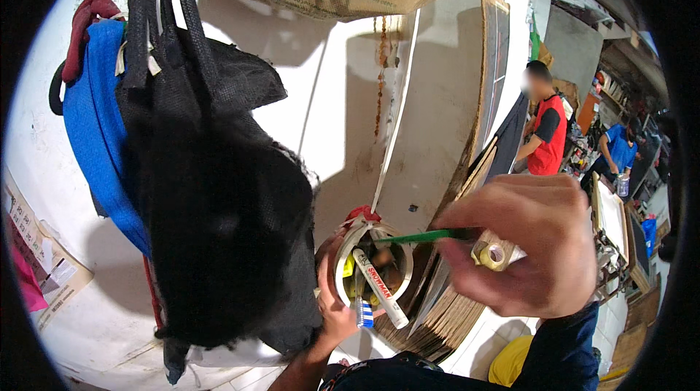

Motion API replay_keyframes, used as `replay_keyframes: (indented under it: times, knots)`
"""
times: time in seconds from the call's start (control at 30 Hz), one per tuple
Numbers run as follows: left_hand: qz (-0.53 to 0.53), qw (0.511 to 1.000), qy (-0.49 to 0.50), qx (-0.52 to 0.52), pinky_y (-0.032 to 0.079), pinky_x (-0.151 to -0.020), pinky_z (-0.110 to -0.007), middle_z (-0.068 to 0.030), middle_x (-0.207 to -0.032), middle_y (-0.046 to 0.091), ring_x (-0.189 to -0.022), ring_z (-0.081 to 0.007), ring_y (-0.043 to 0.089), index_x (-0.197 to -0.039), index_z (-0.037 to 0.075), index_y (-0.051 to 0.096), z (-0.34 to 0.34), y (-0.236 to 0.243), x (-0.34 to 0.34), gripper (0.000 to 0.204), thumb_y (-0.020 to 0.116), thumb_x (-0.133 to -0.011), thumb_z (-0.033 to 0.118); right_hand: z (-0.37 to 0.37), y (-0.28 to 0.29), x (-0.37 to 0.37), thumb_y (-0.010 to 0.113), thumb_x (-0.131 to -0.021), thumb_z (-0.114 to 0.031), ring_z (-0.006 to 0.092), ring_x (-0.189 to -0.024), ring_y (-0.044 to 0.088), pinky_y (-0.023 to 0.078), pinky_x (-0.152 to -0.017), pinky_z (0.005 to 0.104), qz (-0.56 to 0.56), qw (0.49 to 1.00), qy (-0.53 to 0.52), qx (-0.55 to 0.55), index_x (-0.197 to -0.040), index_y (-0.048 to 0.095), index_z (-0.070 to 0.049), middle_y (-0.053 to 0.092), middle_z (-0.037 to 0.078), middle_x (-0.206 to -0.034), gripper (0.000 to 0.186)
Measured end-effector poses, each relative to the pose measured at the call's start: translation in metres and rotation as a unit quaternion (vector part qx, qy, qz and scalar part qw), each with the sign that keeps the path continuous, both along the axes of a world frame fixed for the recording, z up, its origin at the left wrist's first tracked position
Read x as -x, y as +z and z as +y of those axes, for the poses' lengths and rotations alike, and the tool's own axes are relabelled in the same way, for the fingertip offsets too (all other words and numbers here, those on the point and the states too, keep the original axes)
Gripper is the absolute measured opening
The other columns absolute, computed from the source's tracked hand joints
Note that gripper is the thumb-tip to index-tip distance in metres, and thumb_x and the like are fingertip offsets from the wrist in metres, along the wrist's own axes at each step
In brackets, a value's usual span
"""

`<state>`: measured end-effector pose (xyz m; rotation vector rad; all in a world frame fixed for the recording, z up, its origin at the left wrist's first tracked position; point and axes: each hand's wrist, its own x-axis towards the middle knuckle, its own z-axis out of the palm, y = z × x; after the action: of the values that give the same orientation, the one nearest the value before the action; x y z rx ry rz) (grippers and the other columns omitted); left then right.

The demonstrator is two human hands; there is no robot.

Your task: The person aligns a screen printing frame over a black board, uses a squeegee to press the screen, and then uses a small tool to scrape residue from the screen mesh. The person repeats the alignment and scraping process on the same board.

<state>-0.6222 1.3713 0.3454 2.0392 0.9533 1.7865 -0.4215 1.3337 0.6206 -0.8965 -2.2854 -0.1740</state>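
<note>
Head view, lower centre: left hand [337, 316] grips the container [340, 274], marker [382, 290] and brush [364, 313] already in; right hand [545, 245] grips tape roll [496, 254] and green stick [419, 237], not fully inside.

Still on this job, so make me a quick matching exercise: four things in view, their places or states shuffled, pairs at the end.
Things
1. white marker
2. blue cloth
3. green stick
4. left hand

Places or states
A. hanging at the left of the black bag
B. against the outer left side of the round container
C. in the grip of the right hand
D. poking out over the container's rim

Pairs: 1-D; 2-A; 3-C; 4-B
</note>
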Motion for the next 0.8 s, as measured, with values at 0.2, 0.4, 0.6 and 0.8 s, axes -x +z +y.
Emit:
replay_keyframes:
  times: [0.2,0.4,0.6,0.8]
  knots:
    - [-0.059,0.996,0.023,0.058,0.042,-0.117,-0.045,-0.0239,-0.149,0.051,-0.137,-0.0331,0.054,-0.158,-0.006,0.030,0.005,0.009,-0.012,0.111,0.095,-0.073,0.022,-0.009,-0.038,-0.049,0.074,-0.088,-0.018,0.0169,-0.064,0.072,0.057,-0.056,0.0262,0.421,0.901,-0.025,0.099,-0.089,0.067,0.002,0.074,0.014,-0.078,0.021]
    - [-0.059,0.982,0.035,0.175,0.040,-0.121,-0.045,-0.0258,-0.156,0.045,-0.145,-0.0372,0.048,-0.162,-0.002,0.026,0.028,0.024,-0.031,0.119,0.094,-0.066,0.012,0.014,-0.110,-0.093,0.067,-0.099,-0.012,0.0400,-0.076,0.078,0.067,-0.065,0.0512,0.549,0.661,0.332,0.389,-0.095,0.056,-0.002,0.074,0.031,-0.098,0.016]
    - [-0.191,0.977,0.042,0.080,0.034,-0.125,-0.048,-0.0264,-0.161,0.045,-0.148,-0.0354,0.048,-0.160,-0.004,0.037,-0.062,0.036,-0.085,0.066,0.057,-0.097,-0.002,-0.001,-0.180,-0.091,0.057,-0.104,-0.006,0.0456,-0.096,0.077,0.064,-0.087,0.0576,0.515,0.352,0.342,0.702,-0.101,0.057,0.001,0.071,0.036,-0.113,0.008]
    - [-0.426,0.903,0.018,0.057,0.049,-0.113,-0.052,-0.0266,-0.149,0.058,-0.134,-0.0427,0.060,-0.153,-0.005,0.048,-0.194,0.055,-0.095,0.047,0.049,-0.109,0.014,-0.031,-0.207,-0.049,0.058,-0.105,-0.010,0.0407,-0.098,0.077,0.063,-0.089,0.0535,0.412,0.322,0.368,0.769,-0.102,0.059,0.000,0.072,0.032,-0.115,0.010]
